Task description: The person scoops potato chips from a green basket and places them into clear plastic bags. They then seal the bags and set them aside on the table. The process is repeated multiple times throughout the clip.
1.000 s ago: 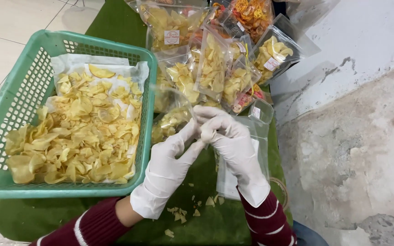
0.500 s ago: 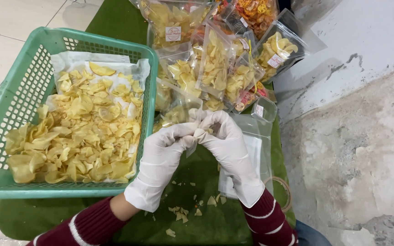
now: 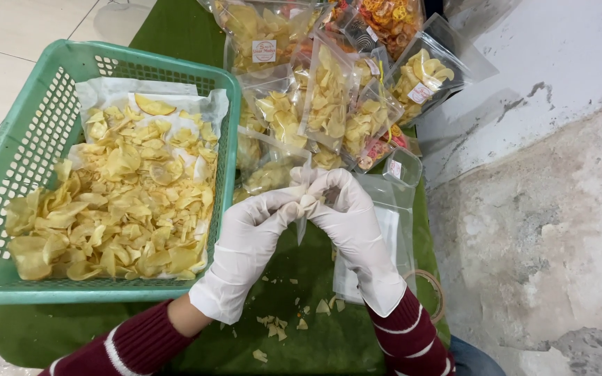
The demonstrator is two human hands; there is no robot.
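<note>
Two gloved hands meet at the centre of the view, over a green cloth on the bench (image 3: 329,334). The left hand (image 3: 245,244) and the right hand (image 3: 353,230) each pinch the top of a small clear bag of chips (image 3: 273,174), fingers clenched on the gathered plastic at its neck (image 3: 308,202). The filled body of the bag lies beyond the fingertips, up and to the left of them, away from the person, with its long axis running from the pinched neck towards the upper left. It rests just beside the right wall of the green basket (image 3: 224,139), which holds loose yellow chips (image 3: 120,202) on white paper. Both hands are equally close to the neck; the left hand's fingers (image 3: 283,205) lie nearer to the bag's body. A pile of sealed chip packets (image 3: 329,90) lies further off, and empty clear bags (image 3: 391,209) lie under the right hand. Crumbs (image 3: 280,324) dot the cloth between the wrists.
</note>
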